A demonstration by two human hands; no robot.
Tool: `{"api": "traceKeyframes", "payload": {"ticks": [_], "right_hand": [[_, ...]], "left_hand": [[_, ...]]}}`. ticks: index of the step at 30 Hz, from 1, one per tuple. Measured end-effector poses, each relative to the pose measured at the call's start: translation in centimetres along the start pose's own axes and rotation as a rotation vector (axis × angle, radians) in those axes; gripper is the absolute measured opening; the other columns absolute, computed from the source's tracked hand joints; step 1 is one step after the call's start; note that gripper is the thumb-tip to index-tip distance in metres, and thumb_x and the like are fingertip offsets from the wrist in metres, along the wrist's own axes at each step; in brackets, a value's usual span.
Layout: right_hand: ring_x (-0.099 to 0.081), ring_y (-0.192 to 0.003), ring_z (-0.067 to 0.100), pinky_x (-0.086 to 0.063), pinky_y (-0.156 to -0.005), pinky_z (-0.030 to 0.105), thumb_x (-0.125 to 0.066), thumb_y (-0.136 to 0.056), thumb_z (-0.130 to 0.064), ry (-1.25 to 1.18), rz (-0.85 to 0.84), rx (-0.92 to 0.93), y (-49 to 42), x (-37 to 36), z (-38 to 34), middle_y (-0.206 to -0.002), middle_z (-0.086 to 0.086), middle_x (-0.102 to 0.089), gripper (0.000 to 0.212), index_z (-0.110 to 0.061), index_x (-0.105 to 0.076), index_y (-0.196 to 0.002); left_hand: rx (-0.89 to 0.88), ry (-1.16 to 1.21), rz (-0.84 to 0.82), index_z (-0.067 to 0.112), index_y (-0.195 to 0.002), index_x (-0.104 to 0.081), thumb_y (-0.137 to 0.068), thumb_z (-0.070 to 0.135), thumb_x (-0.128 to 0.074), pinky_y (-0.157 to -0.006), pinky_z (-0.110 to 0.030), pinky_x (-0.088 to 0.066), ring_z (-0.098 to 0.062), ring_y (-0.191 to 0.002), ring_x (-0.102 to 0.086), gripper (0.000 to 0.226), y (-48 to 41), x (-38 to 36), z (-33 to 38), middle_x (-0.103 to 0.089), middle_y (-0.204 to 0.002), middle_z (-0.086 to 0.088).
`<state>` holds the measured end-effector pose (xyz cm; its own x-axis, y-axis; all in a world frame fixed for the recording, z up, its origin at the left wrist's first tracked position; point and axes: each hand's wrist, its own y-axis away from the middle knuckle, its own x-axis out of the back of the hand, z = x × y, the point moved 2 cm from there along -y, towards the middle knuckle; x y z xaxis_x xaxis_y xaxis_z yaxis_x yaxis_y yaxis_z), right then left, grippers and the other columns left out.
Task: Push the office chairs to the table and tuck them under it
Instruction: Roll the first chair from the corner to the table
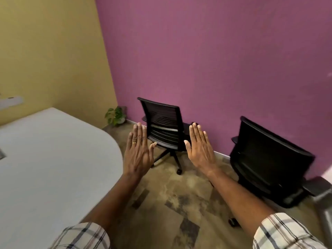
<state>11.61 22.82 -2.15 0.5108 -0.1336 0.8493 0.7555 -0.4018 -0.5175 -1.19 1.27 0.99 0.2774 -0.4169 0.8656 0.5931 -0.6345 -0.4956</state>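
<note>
Two black office chairs: far chair with slatted mesh back, near chair solid black. Table white-grey. Walls magenta-purple and mustard yellow. Carpet mottled tan with grey patches. Potted plant green. Sleeves cream plaid, dark stripes. Gold ring.

**Walls, plant and floor around the work area**

A purple wall is filling the far and right side, meeting a yellow wall on the left. A small green potted plant is sitting on the floor in the far corner where they join. Patchy brown-and-grey carpet is covering the floor. A pale wall-mounted fixture is showing, blurred, at the far left edge.
</note>
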Motion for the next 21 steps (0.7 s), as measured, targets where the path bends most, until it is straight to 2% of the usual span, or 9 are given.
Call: {"api": "traceKeyframes", "payload": {"ticks": [5, 9, 12, 16, 21], "right_hand": [[-0.001, -0.158, 0.025, -0.013, -0.128, 0.047, -0.036, -0.109, -0.039, 0.102, -0.007, -0.211, 3.2, 1.6, 6.6, -0.17, 0.011, -0.006, 0.066, -0.006, -0.011, -0.161], [0.007, -0.157, 0.023, -0.008, -0.129, 0.045, -0.021, -0.109, -0.045, 0.231, -0.057, -0.374, 5.6, 3.6, 11.8, -0.17, 0.01, 0.003, 0.068, -0.007, -0.002, -0.161], [0.006, -0.157, 0.023, -0.009, -0.128, 0.046, -0.021, -0.109, -0.044, 0.27, -0.031, -0.491, 7.2, 5.4, 14.3, -0.17, 0.01, 0.003, 0.067, -0.007, -0.002, -0.161], [0.003, -0.158, 0.024, -0.011, -0.128, 0.046, -0.025, -0.109, -0.042, 0.356, 0.007, -0.63, 8.9, 7.5, 17.2, -0.17, 0.011, -0.001, 0.067, -0.005, -0.006, -0.161], [0.002, -0.158, 0.025, -0.01, -0.128, 0.047, -0.024, -0.108, -0.044, 0.391, 0.021, -0.769, 11.8, 8.7, 19.2, -0.17, 0.011, -0.003, 0.067, -0.005, -0.008, -0.161]], "left_hand": [[-0.162, 0.093, -0.051, -0.004, -0.163, -0.009, -0.108, 0.046, -0.011, -0.132, -0.046, -0.006, -0.03, -0.161, 0.003, 0.074, -2.4, -3.5, 6.3, 0.001, -0.172, -0.02], [-0.315, 0.18, -0.082, -0.004, -0.162, -0.009, -0.108, 0.047, -0.012, -0.132, -0.047, -0.008, -0.031, -0.161, 0.001, 0.074, -4.5, -5.9, 11.8, -0.002, -0.172, -0.021], [-0.42, 0.24, -0.116, -0.003, -0.163, -0.006, -0.108, 0.047, -0.013, -0.132, -0.045, -0.003, -0.029, -0.161, 0.006, 0.074, -6.3, -7.0, 15.1, 0.001, -0.172, -0.019], [-0.552, 0.283, -0.157, 0.001, -0.163, 0.003, -0.103, 0.052, 0.006, -0.131, -0.042, 0.008, -0.027, -0.16, 0.014, 0.079, -9.1, -8.2, 18.8, 0.012, -0.172, -0.017], [-0.667, 0.346, -0.167, 0.002, -0.162, 0.009, -0.1, 0.055, 0.01, -0.127, -0.038, 0.017, -0.027, -0.159, 0.018, 0.081, -10.3, -9.6, 22.4, 0.018, -0.17, -0.015]]}}
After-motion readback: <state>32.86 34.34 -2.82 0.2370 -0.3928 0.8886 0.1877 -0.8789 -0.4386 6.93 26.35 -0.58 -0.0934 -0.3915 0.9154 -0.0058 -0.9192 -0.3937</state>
